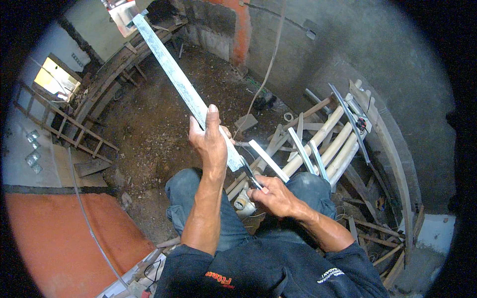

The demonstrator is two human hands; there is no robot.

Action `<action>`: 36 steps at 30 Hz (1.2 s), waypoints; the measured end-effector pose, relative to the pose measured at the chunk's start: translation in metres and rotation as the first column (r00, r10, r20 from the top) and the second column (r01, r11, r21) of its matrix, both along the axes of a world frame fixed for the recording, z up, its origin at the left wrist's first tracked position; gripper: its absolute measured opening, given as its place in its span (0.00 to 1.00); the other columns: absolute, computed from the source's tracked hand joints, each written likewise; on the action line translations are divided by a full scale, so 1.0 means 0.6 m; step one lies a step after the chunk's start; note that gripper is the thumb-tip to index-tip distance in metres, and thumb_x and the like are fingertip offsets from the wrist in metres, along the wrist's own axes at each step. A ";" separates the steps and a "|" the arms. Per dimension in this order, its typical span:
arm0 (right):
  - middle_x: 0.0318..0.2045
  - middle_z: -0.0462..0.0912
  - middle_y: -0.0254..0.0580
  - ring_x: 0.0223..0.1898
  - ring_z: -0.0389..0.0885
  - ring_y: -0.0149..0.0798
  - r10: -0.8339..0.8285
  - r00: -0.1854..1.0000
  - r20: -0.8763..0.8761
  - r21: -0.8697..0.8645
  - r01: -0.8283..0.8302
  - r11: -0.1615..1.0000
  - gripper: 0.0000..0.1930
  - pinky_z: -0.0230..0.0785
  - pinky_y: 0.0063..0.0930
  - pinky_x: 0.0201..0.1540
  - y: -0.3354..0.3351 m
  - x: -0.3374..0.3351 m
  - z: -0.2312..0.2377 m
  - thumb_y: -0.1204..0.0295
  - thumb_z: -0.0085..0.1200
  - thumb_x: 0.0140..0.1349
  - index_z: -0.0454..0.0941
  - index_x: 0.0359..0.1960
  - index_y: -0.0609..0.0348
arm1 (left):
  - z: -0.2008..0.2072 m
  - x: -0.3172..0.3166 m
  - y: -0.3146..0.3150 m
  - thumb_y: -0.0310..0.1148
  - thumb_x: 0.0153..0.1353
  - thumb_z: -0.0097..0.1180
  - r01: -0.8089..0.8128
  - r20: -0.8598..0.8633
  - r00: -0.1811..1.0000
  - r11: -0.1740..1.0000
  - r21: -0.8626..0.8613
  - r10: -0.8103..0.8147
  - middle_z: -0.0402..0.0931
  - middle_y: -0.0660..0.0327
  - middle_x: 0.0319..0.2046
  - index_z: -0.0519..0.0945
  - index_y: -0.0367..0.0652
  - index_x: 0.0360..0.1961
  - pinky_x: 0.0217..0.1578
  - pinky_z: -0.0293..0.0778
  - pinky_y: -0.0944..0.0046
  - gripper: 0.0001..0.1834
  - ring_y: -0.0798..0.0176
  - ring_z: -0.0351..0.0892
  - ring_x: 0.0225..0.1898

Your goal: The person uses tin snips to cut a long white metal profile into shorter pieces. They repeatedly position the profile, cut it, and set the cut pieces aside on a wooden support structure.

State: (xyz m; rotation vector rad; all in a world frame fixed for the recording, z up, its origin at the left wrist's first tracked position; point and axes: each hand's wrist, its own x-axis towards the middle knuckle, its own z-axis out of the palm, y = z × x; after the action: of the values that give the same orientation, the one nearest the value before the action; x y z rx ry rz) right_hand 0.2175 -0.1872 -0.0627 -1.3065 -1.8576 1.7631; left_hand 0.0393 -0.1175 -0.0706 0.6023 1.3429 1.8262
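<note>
A long, pale galvanized metal channel (171, 72) slants from the top left down to my lap. My left hand (210, 144) is wrapped round it near its lower end, with the thumb lying along the top. My right hand (274, 196) is closed on a dark-handled cutting tool that looks like tin snips (247, 169). The jaws meet the channel's near end; whether they bite into the metal cannot be made out. Beside my right knee lies a short metal strip (269, 160), with another short strip (300, 150) just beyond it.
Several bamboo poles (339, 144) and loose timber lie at my right, with a thin metal bar (349, 121) across them. A wooden ladder (62, 124) leans at the left, near a long plank bench (107, 79). An orange surface (69, 243) fills the lower left. Rubble covers the dirt floor (144, 129).
</note>
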 end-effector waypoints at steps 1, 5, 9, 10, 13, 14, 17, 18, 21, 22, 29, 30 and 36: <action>0.19 0.72 0.32 0.22 0.67 0.27 -0.002 1.000 -0.008 0.052 0.002 0.999 0.09 0.61 0.29 0.26 -0.001 -0.001 -0.001 0.68 0.54 0.63 0.77 0.34 0.63 | 0.000 -0.002 0.001 0.49 0.69 0.56 -0.001 0.006 1.000 1.000 -0.016 0.001 0.65 0.65 0.19 0.66 0.44 0.38 0.11 0.68 0.68 0.19 0.71 0.68 0.12; 0.20 0.73 0.35 0.23 0.69 0.30 0.004 0.999 0.047 0.045 -0.006 0.999 0.09 0.64 0.31 0.27 -0.003 -0.001 -0.004 0.68 0.54 0.63 0.76 0.34 0.64 | -0.001 -0.007 0.001 0.47 0.68 0.59 0.006 0.055 0.998 1.000 -0.013 -0.006 0.66 0.66 0.18 0.66 0.35 0.56 0.10 0.65 0.69 0.28 0.72 0.66 0.12; 0.20 0.73 0.37 0.24 0.70 0.31 0.008 0.994 0.108 0.103 -0.019 0.994 0.10 0.65 0.33 0.29 -0.001 0.001 -0.008 0.68 0.54 0.63 0.76 0.34 0.64 | -0.006 -0.004 0.001 0.45 0.68 0.60 -0.012 0.046 0.999 1.000 0.000 0.012 0.65 0.67 0.17 0.65 0.35 0.58 0.10 0.64 0.69 0.29 0.73 0.65 0.12; 0.20 0.73 0.37 0.24 0.69 0.31 0.007 0.992 0.124 0.107 -0.020 0.994 0.10 0.65 0.33 0.29 0.000 0.001 -0.009 0.68 0.54 0.63 0.76 0.34 0.64 | -0.007 -0.004 0.002 0.45 0.68 0.60 -0.018 0.046 0.999 1.000 0.000 0.018 0.65 0.67 0.17 0.65 0.35 0.59 0.10 0.64 0.69 0.30 0.73 0.65 0.12; 0.20 0.72 0.38 0.25 0.69 0.31 0.007 0.986 0.168 0.137 -0.030 0.990 0.10 0.66 0.34 0.30 0.002 0.000 -0.012 0.67 0.54 0.64 0.75 0.34 0.64 | -0.012 -0.005 0.006 0.44 0.67 0.60 -0.037 0.051 0.998 0.999 -0.006 0.037 0.65 0.66 0.18 0.64 0.34 0.61 0.10 0.63 0.69 0.31 0.73 0.65 0.12; 0.20 0.72 0.38 0.25 0.69 0.31 0.013 0.976 0.219 0.139 -0.044 0.989 0.10 0.66 0.34 0.30 0.003 -0.001 -0.012 0.67 0.53 0.64 0.75 0.34 0.64 | -0.013 -0.006 0.007 0.44 0.67 0.61 -0.043 0.053 0.998 0.999 -0.010 0.043 0.66 0.66 0.18 0.64 0.34 0.61 0.10 0.63 0.69 0.31 0.73 0.65 0.12; 0.20 0.72 0.39 0.25 0.69 0.31 0.010 0.974 0.228 0.102 -0.034 0.994 0.11 0.65 0.34 0.30 0.004 0.000 -0.010 0.67 0.53 0.64 0.75 0.34 0.64 | -0.017 -0.006 0.009 0.43 0.67 0.61 -0.047 0.065 0.997 0.999 -0.008 0.048 0.66 0.66 0.18 0.63 0.33 0.62 0.10 0.62 0.69 0.32 0.73 0.65 0.12; 0.22 0.74 0.47 0.27 0.72 0.42 0.015 0.978 0.207 0.120 -0.041 0.992 0.12 0.66 0.40 0.32 0.005 0.000 -0.009 0.66 0.51 0.63 0.74 0.33 0.65 | -0.018 -0.006 0.009 0.44 0.67 0.61 -0.044 0.058 0.997 0.999 -0.011 0.045 0.66 0.66 0.18 0.63 0.33 0.62 0.10 0.62 0.69 0.32 0.73 0.65 0.12; 0.24 0.75 0.55 0.28 0.75 0.53 0.033 0.978 0.205 0.138 -0.062 0.988 0.13 0.67 0.46 0.32 0.006 0.001 -0.007 0.64 0.49 0.63 0.73 0.32 0.64 | -0.019 -0.004 0.008 0.44 0.67 0.60 -0.034 0.046 0.998 0.999 -0.010 0.034 0.67 0.65 0.19 0.63 0.32 0.62 0.10 0.62 0.69 0.33 0.73 0.65 0.12; 0.22 0.72 0.45 0.26 0.71 0.42 0.022 0.982 0.189 0.134 -0.048 0.990 0.12 0.65 0.40 0.31 0.006 0.001 -0.007 0.66 0.51 0.64 0.73 0.31 0.64 | -0.019 -0.004 0.008 0.44 0.67 0.60 -0.037 0.046 0.998 0.999 -0.001 0.037 0.67 0.65 0.19 0.63 0.31 0.62 0.10 0.63 0.69 0.33 0.73 0.65 0.12; 0.19 0.69 0.31 0.23 0.66 0.27 -0.018 0.994 0.109 0.035 0.015 0.999 0.11 0.61 0.29 0.27 0.003 -0.001 -0.010 0.67 0.52 0.66 0.73 0.29 0.62 | -0.016 0.004 0.011 0.45 0.67 0.60 -0.074 0.020 0.997 0.997 0.015 0.074 0.68 0.64 0.20 0.60 0.29 0.64 0.10 0.63 0.69 0.36 0.73 0.65 0.13; 0.18 0.68 0.30 0.23 0.65 0.27 -0.030 0.996 0.078 0.007 0.030 1.000 0.11 0.61 0.28 0.26 0.003 0.000 -0.010 0.67 0.52 0.66 0.73 0.29 0.61 | -0.016 0.005 0.010 0.45 0.67 0.60 -0.072 0.018 0.997 0.997 0.014 0.072 0.69 0.64 0.20 0.60 0.29 0.65 0.11 0.63 0.69 0.37 0.73 0.65 0.13; 0.16 0.68 0.28 0.17 0.65 0.25 -0.064 0.997 0.037 -0.059 0.066 0.996 0.10 0.58 0.26 0.19 0.003 -0.003 -0.016 0.68 0.52 0.67 0.74 0.28 0.60 | -0.020 0.007 0.010 0.45 0.67 0.60 -0.074 0.032 0.997 0.997 0.001 0.074 0.69 0.64 0.21 0.57 0.28 0.67 0.11 0.62 0.69 0.40 0.73 0.65 0.13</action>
State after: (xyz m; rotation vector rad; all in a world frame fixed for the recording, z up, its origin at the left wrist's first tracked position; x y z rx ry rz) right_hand 0.2156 -0.1854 -0.0723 -1.4121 -1.7724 1.7865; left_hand 0.0438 -0.1116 -0.0829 0.5284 1.3583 1.8891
